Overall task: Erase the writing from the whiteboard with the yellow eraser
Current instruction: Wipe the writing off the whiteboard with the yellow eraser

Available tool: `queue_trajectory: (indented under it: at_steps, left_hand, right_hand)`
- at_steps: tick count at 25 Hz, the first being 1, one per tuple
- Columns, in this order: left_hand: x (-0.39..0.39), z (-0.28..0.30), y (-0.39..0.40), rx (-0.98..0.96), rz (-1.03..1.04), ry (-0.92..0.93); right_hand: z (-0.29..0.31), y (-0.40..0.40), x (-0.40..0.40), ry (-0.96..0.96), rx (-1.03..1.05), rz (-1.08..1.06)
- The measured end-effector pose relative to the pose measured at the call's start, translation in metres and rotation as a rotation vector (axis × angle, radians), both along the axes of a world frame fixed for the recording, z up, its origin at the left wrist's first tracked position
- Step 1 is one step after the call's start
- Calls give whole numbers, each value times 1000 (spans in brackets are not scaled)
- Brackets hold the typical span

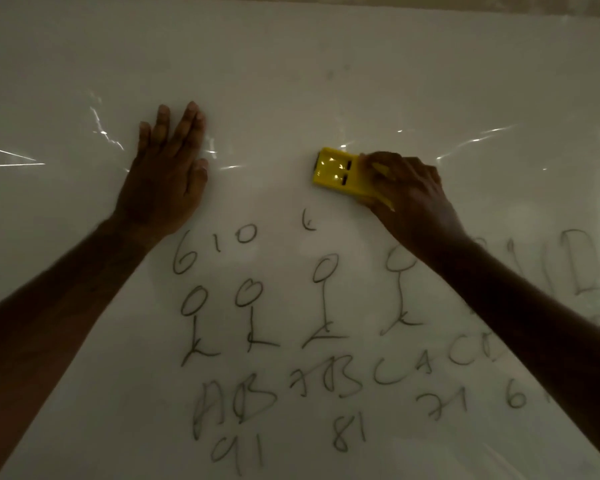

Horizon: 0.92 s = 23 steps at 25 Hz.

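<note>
Nearest me, writing (pixel 284 344) covers the lower part of the board (pixel 326 81): numbers, letters, stick figures. Beyond it my left hand (pixel 167 174) lies flat on the board, fingers straight and close together. Right of it, my right hand (pixel 409 192) grips the eraser (pixel 336 173), fingers curled over its end, pressed against the board above the writing.

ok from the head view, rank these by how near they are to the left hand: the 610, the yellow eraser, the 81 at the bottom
From the left hand, flat on the whiteboard:
1. The 610, just below it and slightly right, near the wrist.
2. The yellow eraser, off to its right, held by the right hand.
3. The 81, far below near the bottom edge.
</note>
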<state>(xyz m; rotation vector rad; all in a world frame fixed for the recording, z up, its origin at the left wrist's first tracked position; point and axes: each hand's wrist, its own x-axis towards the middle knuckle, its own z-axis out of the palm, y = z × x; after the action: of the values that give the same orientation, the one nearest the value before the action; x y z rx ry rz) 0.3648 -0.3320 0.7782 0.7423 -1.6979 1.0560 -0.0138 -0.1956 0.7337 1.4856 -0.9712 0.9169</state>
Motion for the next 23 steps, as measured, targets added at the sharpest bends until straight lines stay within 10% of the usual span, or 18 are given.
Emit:
queue_trajectory:
  at_steps: [23]
  left_hand:
    - [46, -33, -7, -4, -1, 5]
  right_hand:
    - [-76, -26, 89, 236, 18, 3]
